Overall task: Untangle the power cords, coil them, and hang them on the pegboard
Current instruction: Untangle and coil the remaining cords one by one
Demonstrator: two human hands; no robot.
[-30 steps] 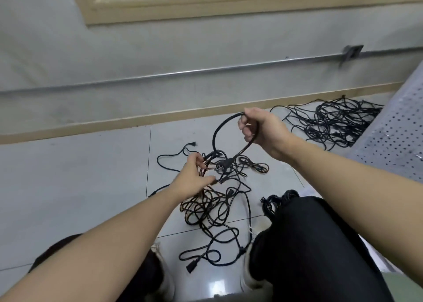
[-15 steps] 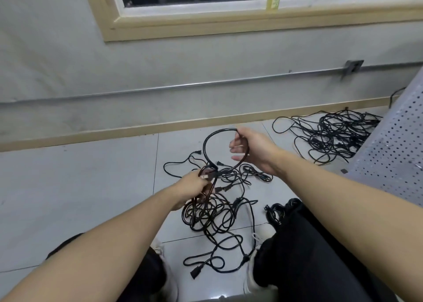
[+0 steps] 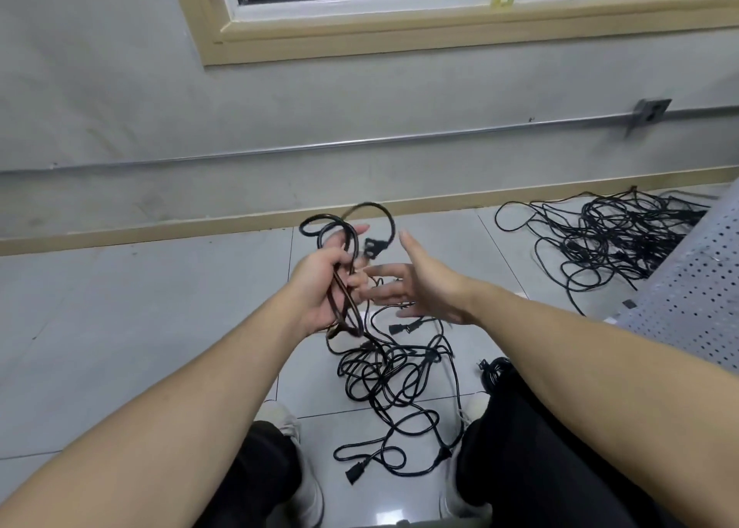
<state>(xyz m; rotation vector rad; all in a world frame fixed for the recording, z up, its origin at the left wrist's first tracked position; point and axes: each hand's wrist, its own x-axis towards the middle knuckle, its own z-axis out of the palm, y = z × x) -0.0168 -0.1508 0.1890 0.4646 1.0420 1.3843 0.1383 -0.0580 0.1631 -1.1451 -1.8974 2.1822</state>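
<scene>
Fingertips (image 3: 362,283) blur behind cord (image 3: 352,247) loops.

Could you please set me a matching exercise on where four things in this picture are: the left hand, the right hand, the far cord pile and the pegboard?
Things:
1. left hand
2. right hand
3. far cord pile
4. pegboard

States or places:
A. at the frame's right edge
B. open, holding nothing
C. grips looped cord
D. on the floor by the wall

Pairs: 1-C, 2-B, 3-D, 4-A
</scene>
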